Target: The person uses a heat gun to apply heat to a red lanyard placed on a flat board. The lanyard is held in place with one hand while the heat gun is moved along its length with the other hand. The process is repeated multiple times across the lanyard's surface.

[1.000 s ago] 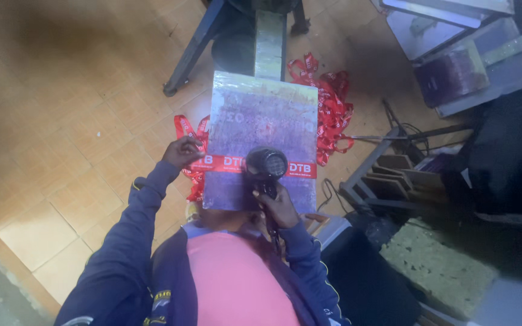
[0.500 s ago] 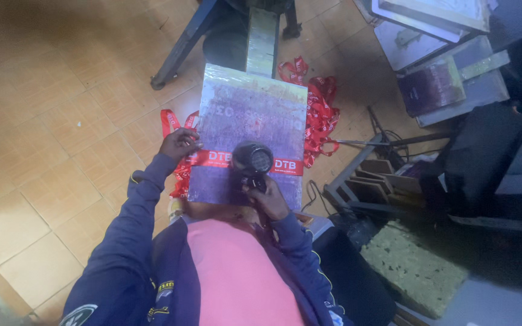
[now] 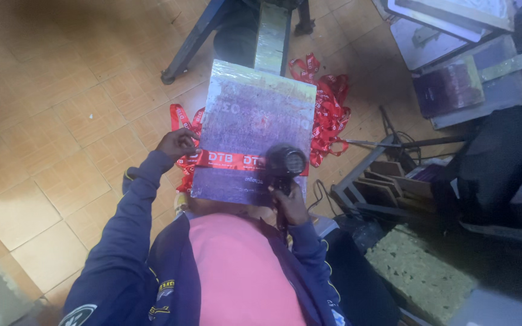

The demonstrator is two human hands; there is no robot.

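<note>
A flat purple printing board (image 3: 246,115) stands on a metal arm in front of me. A red lanyard strip (image 3: 225,160) lies stretched across its near part. My left hand (image 3: 176,143) holds the strip's end down at the board's left edge. My right hand (image 3: 290,204) grips the handle of a black hair dryer (image 3: 285,163), whose round head hangs over the strip's right part, nozzle facing down.
Piles of red lanyards (image 3: 330,108) hang off both sides of the board. A blue metal stand (image 3: 194,42) rises beyond it on a tiled floor (image 3: 49,121). Print frames (image 3: 454,84), a rack (image 3: 388,181) and a green sponge block (image 3: 418,274) crowd the right.
The dryer has shifted slightly to the right along the strip. My left hand stays on the strip's left end. The view has tilted a little.
</note>
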